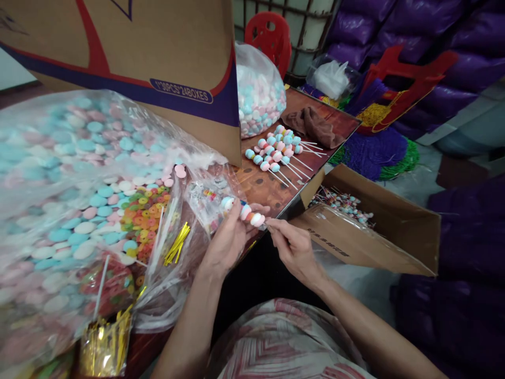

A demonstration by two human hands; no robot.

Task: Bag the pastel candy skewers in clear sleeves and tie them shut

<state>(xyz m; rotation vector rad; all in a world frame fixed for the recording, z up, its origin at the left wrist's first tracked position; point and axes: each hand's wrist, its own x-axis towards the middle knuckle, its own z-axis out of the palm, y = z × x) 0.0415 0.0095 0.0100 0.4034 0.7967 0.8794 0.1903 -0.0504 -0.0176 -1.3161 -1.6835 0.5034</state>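
Left hand (226, 239) is closed around a candy skewer (246, 212) at table edge, right hand (292, 247) pinches its stick end at four o'clock, finished skewers (276, 150) lying at one o'clock.

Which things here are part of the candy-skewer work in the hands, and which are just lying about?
In use: left hand and right hand holding a candy skewer; finished skewers on the table; bag of loose candies; gold twist ties; open carton of wrapped skewers.

Lying about: brown cloth; red stool; purple bags.
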